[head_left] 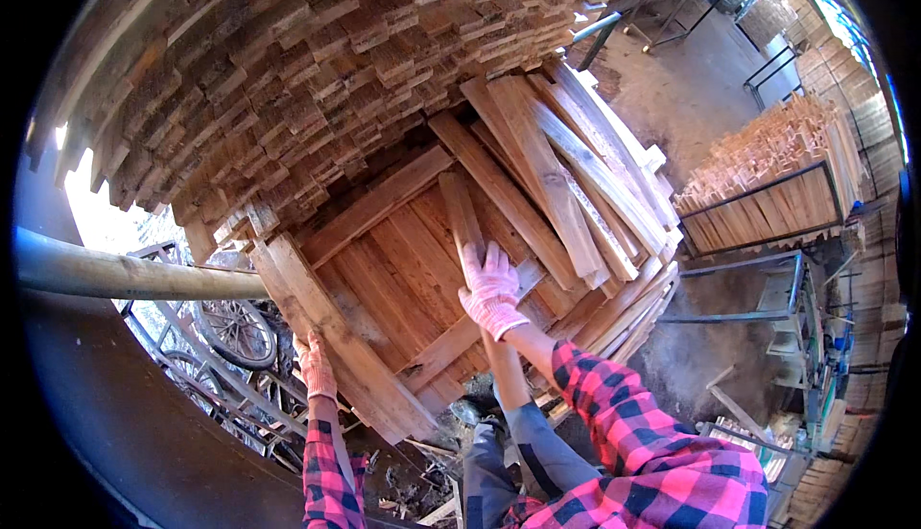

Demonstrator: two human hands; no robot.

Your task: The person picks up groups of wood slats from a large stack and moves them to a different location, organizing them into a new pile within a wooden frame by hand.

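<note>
My right hand (491, 289), in a pink-and-white work glove, grips a long narrow wooden plank (464, 220) that runs up over a low stack of planks (403, 260) in front of me. My left hand (315, 364), gloved the same way, rests against the left edge board (336, 337) of that stack. Both sleeves are pink-and-black plaid. More loose planks (576, 174) lie fanned across the right side of the stack.
A tall wall of stacked boards (317, 59) rises behind. A thick wooden pole (134, 278) crosses at left above a wheeled metal cart (235, 332). At right stand a metal rack full of thin slats (767, 184), metal frames (767, 308) and a dirt floor (691, 88).
</note>
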